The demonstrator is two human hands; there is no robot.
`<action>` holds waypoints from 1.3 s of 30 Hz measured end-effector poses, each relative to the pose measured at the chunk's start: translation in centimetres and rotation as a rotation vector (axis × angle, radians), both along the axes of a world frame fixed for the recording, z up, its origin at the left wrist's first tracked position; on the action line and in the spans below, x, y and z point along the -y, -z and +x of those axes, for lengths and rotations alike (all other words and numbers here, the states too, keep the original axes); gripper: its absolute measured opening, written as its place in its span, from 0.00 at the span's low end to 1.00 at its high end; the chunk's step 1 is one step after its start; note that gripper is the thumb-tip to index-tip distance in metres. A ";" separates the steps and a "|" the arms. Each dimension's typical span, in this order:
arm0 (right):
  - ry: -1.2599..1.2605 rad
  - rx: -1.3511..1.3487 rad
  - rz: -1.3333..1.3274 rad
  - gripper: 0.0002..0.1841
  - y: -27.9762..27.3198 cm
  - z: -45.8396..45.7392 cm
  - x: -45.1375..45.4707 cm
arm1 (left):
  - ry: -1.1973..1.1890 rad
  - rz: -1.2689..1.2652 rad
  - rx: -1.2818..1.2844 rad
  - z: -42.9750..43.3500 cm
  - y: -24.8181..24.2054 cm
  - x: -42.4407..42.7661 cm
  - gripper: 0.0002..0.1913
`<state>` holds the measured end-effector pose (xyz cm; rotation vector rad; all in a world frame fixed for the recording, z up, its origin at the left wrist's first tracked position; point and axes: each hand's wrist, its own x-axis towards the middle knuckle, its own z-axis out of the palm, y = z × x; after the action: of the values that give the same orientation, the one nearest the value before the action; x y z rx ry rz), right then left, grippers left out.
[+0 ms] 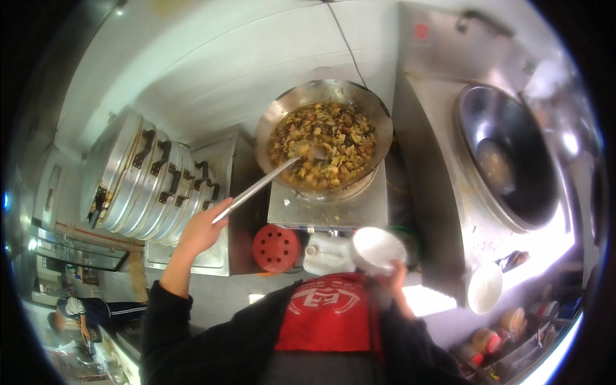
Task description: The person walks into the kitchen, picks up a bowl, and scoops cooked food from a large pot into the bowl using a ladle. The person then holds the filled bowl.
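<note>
My left hand (204,228) grips the metal handle of a ladle (260,187). The ladle's bowl rests among the food in a large wok (272,113). That food (332,139) is a mix of chopped yellowish, brown and dark pieces in liquid. In my right hand (397,276) is a white bowl (378,250), held by its rim in front of my red apron (327,308). The bowl's inside looks white, with no food visible in it. Beneath the wok stands a steel stove (327,211).
Stacked aluminium steamers (144,178) with black handles stand at left. A red perforated stool (276,248) and a white plastic jug (327,252) sit below the stove. At right, a steel counter holds a dark wok (505,159) and a white bowl (485,288). Another person (96,310) is at far left.
</note>
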<state>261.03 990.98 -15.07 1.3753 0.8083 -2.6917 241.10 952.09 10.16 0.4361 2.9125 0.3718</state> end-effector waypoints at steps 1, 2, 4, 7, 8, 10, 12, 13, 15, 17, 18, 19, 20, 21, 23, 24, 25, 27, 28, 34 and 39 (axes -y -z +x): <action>0.007 0.011 -0.012 0.31 -0.2 0.1 -0.2 | 0.011 0.034 0.003 0.5 -0.3 0.1 0.26; 0.012 0.020 -0.019 0.32 -0.5 0.2 -0.3 | 0.026 0.076 -0.023 0.7 -0.4 0.5 0.26; 0.020 0.040 -0.021 0.33 -0.8 0.4 -0.5 | 0.029 0.149 -0.046 0.9 -0.2 0.6 0.26; 0.030 0.049 0.003 0.34 -1.2 0.7 -0.6 | -0.010 0.200 -0.053 0.3 0.9 -0.5 0.26; 0.032 0.046 0.012 0.33 -1.2 0.8 -0.6 | -0.022 0.190 -0.063 0.0 1.2 -1.7 0.26; 0.065 0.046 -0.010 0.32 -1.3 1.0 -0.6 | -0.063 0.149 -0.052 -0.9 2.2 -4.0 0.26; 0.090 0.100 0.009 0.32 -1.4 1.1 -0.7 | -0.084 0.127 -0.037 -1.8 3.2 -6.1 0.27; 0.074 0.054 -0.005 0.32 -1.3 1.1 -0.7 | -0.103 0.025 -0.025 -2.2 3.6 -6.9 0.27; 0.076 0.063 0.012 0.32 -1.3 1.2 -0.7 | -0.098 -0.114 -0.083 -2.7 4.4 -7.4 0.28; 0.079 0.076 0.040 0.31 -1.3 1.3 -0.7 | -0.094 -0.111 -0.059 -2.8 5.0 -6.1 0.28; 0.086 0.086 0.053 0.31 -1.3 1.4 -0.7 | -0.112 -0.122 -0.028 -2.9 5.3 -4.3 0.28; 0.096 0.102 0.074 0.31 -1.4 1.5 -0.6 | -0.116 -0.090 -0.057 -2.6 5.2 -3.5 0.28; 0.107 0.125 0.103 0.31 -1.4 1.7 -0.5 | -0.130 -0.064 -0.049 -2.5 5.3 -1.4 0.28; 0.069 0.200 0.182 0.31 -1.5 1.8 -0.4 | -0.130 -0.030 -0.040 -2.0 5.1 -0.4 0.28; 0.149 0.178 0.137 0.31 -1.7 2.1 -0.2 | -0.144 -0.004 -0.053 -1.2 4.6 2.2 0.28; 0.186 0.200 0.053 0.31 -1.7 2.2 -0.1 | -0.138 -0.001 -0.056 -0.8 4.3 3.1 0.28; 0.183 0.133 0.048 0.30 -1.6 2.3 0.0 | -0.067 0.044 -0.102 -0.5 4.0 3.9 0.28; 0.205 -0.015 -0.040 0.30 -1.0 2.6 -0.2 | -0.010 0.134 -0.124 -0.2 3.5 4.7 0.29; 0.217 -0.015 -0.016 0.30 -0.4 2.9 -0.4 | -0.031 0.186 -0.174 -0.4 3.4 4.4 0.29; 0.202 -0.093 -0.016 0.32 4.4 5.8 -2.0 | -0.307 0.613 0.255 -5.7 4.7 2.8 0.26; 0.172 -0.068 0.252 0.42 4.9 7.2 -2.0 | -0.403 0.595 0.279 -11.7 6.3 -3.4 0.25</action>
<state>268.25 993.00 -19.93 1.4692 1.1197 -2.8602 229.38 955.53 3.90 -0.1392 2.5530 1.2554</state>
